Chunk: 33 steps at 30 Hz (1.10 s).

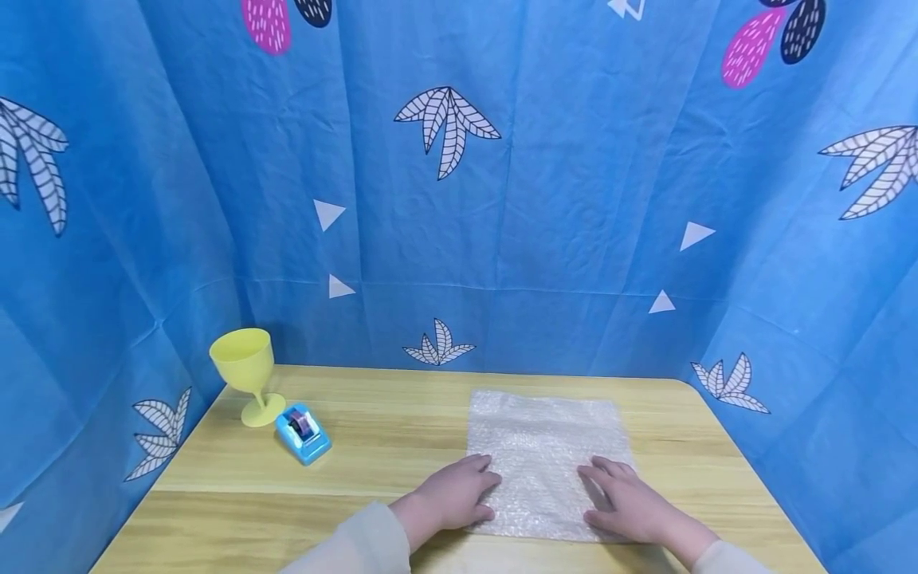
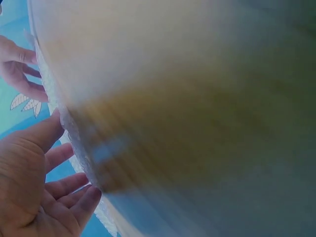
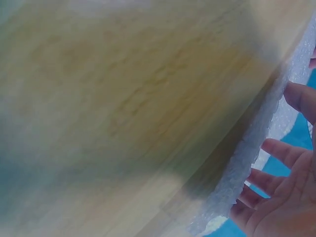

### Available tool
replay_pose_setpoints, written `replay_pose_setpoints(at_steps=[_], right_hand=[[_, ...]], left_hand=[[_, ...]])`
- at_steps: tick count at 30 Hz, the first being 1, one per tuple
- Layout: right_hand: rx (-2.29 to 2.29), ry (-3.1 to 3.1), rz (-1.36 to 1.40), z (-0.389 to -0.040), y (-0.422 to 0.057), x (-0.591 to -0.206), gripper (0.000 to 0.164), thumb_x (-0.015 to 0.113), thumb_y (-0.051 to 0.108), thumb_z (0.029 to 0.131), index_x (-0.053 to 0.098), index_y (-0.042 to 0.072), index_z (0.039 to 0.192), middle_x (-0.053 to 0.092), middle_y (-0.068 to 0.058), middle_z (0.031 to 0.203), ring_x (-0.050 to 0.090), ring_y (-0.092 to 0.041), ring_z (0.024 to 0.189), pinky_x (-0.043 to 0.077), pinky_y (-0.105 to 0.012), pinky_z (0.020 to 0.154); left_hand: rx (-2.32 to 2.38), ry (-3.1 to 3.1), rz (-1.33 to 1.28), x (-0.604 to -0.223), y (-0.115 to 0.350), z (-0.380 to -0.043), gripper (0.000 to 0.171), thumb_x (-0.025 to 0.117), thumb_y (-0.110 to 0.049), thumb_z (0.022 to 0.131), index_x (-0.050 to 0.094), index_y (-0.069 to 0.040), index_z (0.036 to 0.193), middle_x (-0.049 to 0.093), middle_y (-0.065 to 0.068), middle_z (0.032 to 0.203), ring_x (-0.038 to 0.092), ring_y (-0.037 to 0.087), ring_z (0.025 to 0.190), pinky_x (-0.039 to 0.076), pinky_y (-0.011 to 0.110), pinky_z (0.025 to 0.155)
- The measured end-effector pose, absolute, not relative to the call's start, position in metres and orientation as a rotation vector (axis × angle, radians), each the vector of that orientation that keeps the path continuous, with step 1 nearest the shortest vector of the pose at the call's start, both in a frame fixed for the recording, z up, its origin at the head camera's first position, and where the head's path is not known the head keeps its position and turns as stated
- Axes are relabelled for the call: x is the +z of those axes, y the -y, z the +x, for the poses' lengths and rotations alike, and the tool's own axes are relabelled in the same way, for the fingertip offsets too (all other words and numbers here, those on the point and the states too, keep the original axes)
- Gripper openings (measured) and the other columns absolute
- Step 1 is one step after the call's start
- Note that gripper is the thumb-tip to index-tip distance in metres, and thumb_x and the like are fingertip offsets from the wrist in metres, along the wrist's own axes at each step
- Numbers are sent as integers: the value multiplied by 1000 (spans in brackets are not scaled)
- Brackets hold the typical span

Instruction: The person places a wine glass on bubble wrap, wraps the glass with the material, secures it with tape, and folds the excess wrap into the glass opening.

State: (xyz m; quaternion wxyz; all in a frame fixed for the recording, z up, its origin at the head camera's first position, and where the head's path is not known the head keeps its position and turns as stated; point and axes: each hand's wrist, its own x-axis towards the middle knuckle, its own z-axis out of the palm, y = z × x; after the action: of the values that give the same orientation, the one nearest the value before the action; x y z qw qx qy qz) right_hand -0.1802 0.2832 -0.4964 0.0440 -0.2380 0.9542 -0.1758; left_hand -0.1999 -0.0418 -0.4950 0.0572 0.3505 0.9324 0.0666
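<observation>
- Bubble-wrap sheet [image 1: 538, 458]: lower centre-right of head frame, between left hand [image 1: 456, 492] and right hand [image 1: 633, 502]; neither clearly nearer.
- Both hands: fingers relaxed, touching its side edges, grasping nothing.
- Long axis: uncertain, view foreshortened.

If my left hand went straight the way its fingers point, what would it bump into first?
The bubble wrap, most likely. The left hand reaches over its left edge and seems to touch it, though depth is hard to judge.
</observation>
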Motion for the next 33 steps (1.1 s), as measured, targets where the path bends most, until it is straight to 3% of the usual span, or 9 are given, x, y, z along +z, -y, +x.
replay_pose_setpoints(at_steps=[33], right_hand=[[-484,-2935,-834,-195,-238,-498,71,78,40,83,55,0,138,47,-33,141,45,-54,126,38,-67,104]], left_hand=[[308,-2831,1001,-497,87,-199,52,75,-41,87,64,-16,131,53,14,144,50,30,133,42,40,110]])
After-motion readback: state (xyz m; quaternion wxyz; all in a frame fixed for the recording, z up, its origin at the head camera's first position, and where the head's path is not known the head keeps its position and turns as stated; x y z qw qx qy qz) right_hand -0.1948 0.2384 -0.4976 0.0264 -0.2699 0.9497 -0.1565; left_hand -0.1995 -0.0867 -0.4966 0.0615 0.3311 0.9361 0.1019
